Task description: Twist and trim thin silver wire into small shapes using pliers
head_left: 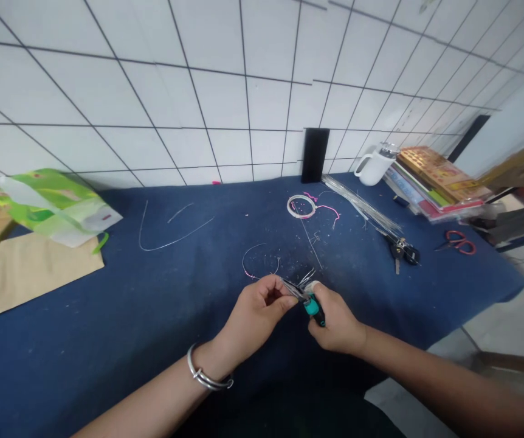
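Observation:
My right hand [337, 319] is closed around pliers [311, 306] with teal and black handles, their jaws pointing left. My left hand [257, 309], a silver bangle on its wrist, pinches at the jaw tips; what lies between its fingers is too small to make out. Just beyond the left fingers a thin wire loop [243, 260] carries small pink beads, its near part hidden by the hand. Short cut wires [307, 277] lie behind the pliers. Farther back is a white ring-shaped dish [289, 208] holding pink beads, with pink strings beside it.
Loose wire [166, 247] curves across the blue cloth [120, 316] at left, near a green bag [56, 201] on brown paper [38, 274]. To the right are a wire bundle [357, 204], keys [397, 249], red-handled scissors [460, 242], a white mug [374, 167] and stacked books [439, 182].

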A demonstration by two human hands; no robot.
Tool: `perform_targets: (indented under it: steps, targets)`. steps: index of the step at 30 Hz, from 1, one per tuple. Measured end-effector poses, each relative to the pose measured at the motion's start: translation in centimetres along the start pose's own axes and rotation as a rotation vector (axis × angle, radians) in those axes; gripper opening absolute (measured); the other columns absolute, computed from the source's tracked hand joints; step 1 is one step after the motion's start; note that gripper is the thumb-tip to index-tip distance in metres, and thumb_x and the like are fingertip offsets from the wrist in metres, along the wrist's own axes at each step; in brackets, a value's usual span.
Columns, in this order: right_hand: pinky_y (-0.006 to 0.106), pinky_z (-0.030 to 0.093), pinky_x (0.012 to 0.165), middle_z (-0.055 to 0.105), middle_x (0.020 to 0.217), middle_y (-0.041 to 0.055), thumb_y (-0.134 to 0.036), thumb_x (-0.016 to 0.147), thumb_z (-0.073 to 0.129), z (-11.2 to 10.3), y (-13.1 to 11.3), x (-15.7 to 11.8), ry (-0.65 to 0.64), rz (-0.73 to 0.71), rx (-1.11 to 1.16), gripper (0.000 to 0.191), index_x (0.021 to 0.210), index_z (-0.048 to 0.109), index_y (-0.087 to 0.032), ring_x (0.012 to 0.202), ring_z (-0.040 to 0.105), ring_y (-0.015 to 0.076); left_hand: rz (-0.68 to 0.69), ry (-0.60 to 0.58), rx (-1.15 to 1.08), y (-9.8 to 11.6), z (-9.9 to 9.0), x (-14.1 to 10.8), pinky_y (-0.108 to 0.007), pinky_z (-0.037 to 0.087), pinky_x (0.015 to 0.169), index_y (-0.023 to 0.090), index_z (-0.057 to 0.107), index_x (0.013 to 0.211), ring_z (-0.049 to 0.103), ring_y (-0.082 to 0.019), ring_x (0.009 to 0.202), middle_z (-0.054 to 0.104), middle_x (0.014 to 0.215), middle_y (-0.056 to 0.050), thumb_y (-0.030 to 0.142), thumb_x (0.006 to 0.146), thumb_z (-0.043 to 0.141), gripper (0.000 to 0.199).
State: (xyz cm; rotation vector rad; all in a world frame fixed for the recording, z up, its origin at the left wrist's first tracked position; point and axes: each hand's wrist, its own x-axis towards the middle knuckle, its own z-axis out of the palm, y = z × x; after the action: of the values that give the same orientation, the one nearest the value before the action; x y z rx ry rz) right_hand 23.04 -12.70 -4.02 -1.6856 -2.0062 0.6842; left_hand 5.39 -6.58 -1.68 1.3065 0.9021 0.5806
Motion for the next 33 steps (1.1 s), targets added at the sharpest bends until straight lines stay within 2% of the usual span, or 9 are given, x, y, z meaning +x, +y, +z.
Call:
perform_targets:
  steps: [2, 8, 15, 19, 23, 33]
  targets:
    - [0.025, 0.034, 0.061, 0.043, 0.074, -0.0025, -0.008, 0.058, 0.048, -0.2, -0.2, 0.0, -0.012, 0.013, 0.019, 0.031, 0.082, 0.035, -0.021, 0.064, 0.042, 0.0127, -0.010, -0.008, -0.008, 0.0, 0.0, 0.0, -0.018, 0.031, 0.046, 0.016, 0.051, 0.072, 0.036, -0.005, 0.049, 0.044, 0.059, 0.005, 0.025, 0.076, 0.056, 0.011]
    - [0.023, 0.034, 0.057, 0.044, 0.073, -0.0044, -0.004, 0.060, 0.046, -1.9, -1.4, 0.5, -0.188, 0.114, 0.153, 0.031, 0.084, 0.039, -0.022, 0.064, 0.043, 0.0109, -0.057, -0.036, -0.107, -0.2, -0.2, 0.2, -0.018, 0.028, 0.042, 0.016, 0.052, 0.074, 0.033, -0.005, 0.042, 0.039, 0.052, 0.007, 0.029, 0.078, 0.053, 0.013]
    - [0.026, 0.040, 0.069, 0.051, 0.091, -0.0003, -0.005, 0.061, 0.055, -3.9, -1.8, 1.2, -0.446, 0.206, 0.491, 0.038, 0.093, 0.044, -0.020, 0.083, 0.050, 0.0146, -0.106, -0.052, -0.224, 0.1, -0.4, 0.3, -0.017, 0.026, 0.040, 0.015, 0.051, 0.073, 0.032, -0.002, 0.042, 0.042, 0.057, 0.006, 0.025, 0.075, 0.057, 0.012]
    - [0.030, 0.039, 0.077, 0.052, 0.096, 0.0008, -0.007, 0.062, 0.058, -4.5, -1.6, 1.5, -0.520, 0.206, 0.605, 0.040, 0.098, 0.045, -0.020, 0.091, 0.050, 0.0162, -0.121, -0.107, -0.307, 0.1, -0.6, 0.3, -0.016, 0.024, 0.040, 0.014, 0.051, 0.074, 0.031, -0.001, 0.042, 0.044, 0.061, 0.006, 0.027, 0.075, 0.059, 0.015]
    - [0.030, 0.040, 0.077, 0.051, 0.097, 0.0015, -0.008, 0.064, 0.057, -4.6, -1.8, 1.6, -0.530, 0.216, 0.613, 0.039, 0.098, 0.045, -0.020, 0.091, 0.050, 0.0164, -0.121, -0.129, -0.321, 0.0, -0.7, 0.4, -0.016, 0.023, 0.040, 0.014, 0.051, 0.074, 0.031, -0.001, 0.042, 0.044, 0.061, 0.005, 0.027, 0.074, 0.060, 0.016]
    - [0.026, 0.038, 0.064, 0.051, 0.087, -0.0006, -0.009, 0.066, 0.052, -3.0, -2.7, 1.1, -0.380, 0.216, 0.283, 0.028, 0.089, 0.041, -0.021, 0.076, 0.049, 0.0139, -0.127, 0.021, -0.120, -0.2, -0.6, 0.7, -0.017, 0.027, 0.042, 0.015, 0.051, 0.070, 0.033, -0.003, 0.043, 0.044, 0.056, 0.006, 0.023, 0.072, 0.058, 0.011]
